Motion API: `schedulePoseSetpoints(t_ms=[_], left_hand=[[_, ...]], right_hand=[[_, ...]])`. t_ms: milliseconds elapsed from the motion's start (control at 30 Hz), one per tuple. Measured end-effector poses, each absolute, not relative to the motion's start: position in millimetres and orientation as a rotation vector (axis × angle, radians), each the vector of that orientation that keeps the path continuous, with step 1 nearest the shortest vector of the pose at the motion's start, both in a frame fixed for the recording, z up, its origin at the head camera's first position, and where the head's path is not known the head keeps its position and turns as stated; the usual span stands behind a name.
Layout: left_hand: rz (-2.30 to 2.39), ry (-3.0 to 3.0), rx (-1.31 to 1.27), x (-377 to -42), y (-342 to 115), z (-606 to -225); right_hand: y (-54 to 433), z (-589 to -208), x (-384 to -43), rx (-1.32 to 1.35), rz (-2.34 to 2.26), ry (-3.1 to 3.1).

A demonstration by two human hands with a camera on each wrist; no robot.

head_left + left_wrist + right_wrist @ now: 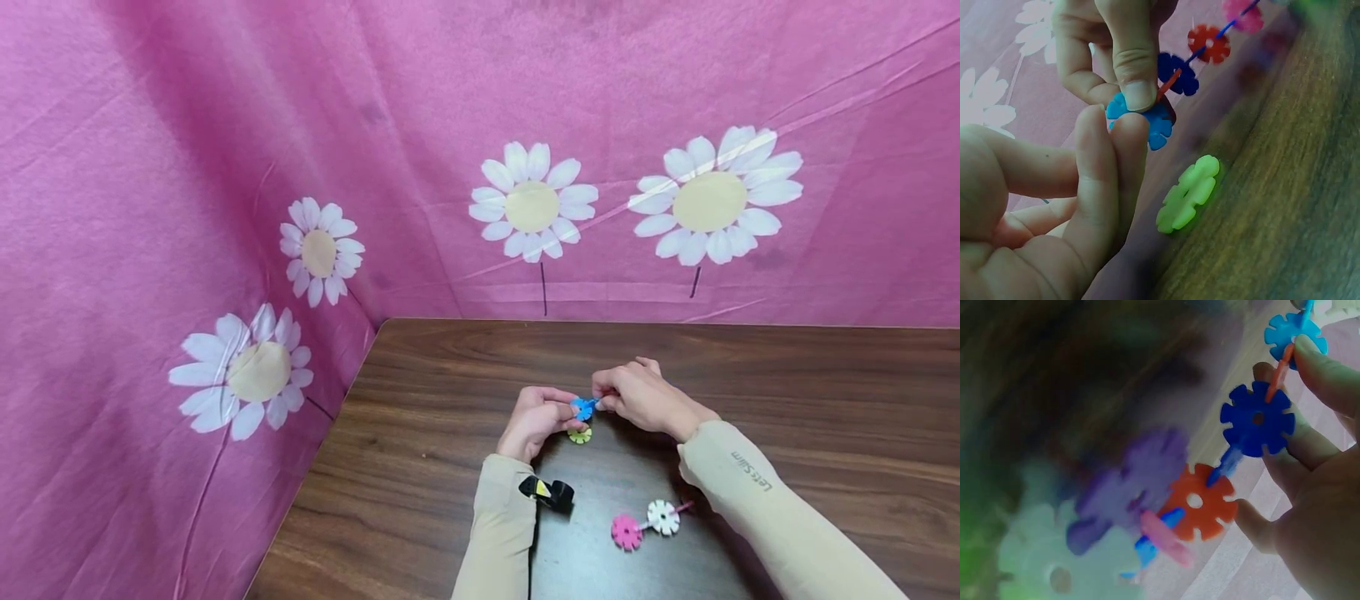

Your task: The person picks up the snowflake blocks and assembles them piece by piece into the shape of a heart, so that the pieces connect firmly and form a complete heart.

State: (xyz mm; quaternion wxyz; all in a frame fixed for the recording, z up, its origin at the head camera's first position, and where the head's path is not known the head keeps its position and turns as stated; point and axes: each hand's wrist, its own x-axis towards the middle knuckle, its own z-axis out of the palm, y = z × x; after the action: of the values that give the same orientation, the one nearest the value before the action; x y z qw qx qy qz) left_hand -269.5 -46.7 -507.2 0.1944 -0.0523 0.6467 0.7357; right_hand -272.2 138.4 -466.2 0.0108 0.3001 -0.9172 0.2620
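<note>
My left hand and right hand meet over the table, pinching light-blue notched plastic discs. The right thumb presses on one light-blue disc; from it a linked chain runs past that palm: a navy disc, an orange-red disc and a blurred purple disc. Left fingertips sit at the blue disc's edge in the left wrist view, partly hiding it. A yellow-green disc lies just below the hands.
Nearer the person, a pink disc and a white disc lie joined, close to the right sleeve. A black wrist device is strapped to the left sleeve. Behind the brown wooden table hangs pink cloth printed with daisies.
</note>
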Motion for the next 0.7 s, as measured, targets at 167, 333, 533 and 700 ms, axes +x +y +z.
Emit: schedulePoseSetpoints(t_ms=[167, 333, 533, 700], left_hand=[[2.064, 1.789, -0.133, -269, -46, -508], [1.998, 1.831, -0.062, -270, -48, -508], [1.740, 2.198, 0.114, -269, -63, -498], [1.357, 2.504, 0.230, -267, -73, -489]], right_hand=[[140, -467, -273, 0.907, 0.827, -2.875], [142, -468, -274, 0.846, 0.819, -2.941], [148, -467, -275, 0.801, 0.815, -2.985], [157, -466, -277, 0.775, 0.802, -3.008]])
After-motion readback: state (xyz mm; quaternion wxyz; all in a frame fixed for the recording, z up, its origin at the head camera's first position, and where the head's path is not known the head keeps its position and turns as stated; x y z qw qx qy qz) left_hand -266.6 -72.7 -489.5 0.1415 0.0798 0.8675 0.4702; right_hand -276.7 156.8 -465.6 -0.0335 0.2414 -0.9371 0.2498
